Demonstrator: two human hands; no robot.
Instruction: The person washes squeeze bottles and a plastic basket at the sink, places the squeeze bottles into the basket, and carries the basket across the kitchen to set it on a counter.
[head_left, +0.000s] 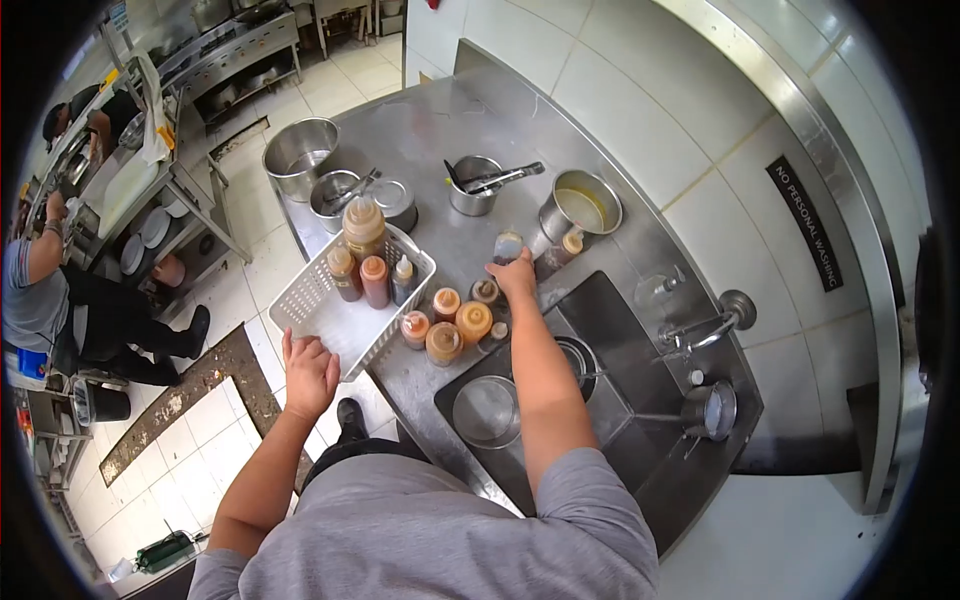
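My left hand (312,377) is at the near edge of a white perforated basket (340,330), its fingers partly spread and nothing seen in them. Several squeeze bottles stand in the basket, among them a large orange-brown one (363,228) and a red-orange one (375,281). My right hand (514,276) reaches over the steel counter, its fingers round a small clear container (508,245). Just left of the right forearm, more sauce bottles stand in a group, one with yellow-orange sauce (473,321). A bottle with a light orange cap (572,243) stands right of that hand.
Steel pots (301,158) and a pot of yellowish liquid (580,204) stand along the counter (420,120). Tongs (500,178) rest across another pot. A sink (600,330) with a tap (737,309) lies right. Two people are at a worktable on the left.
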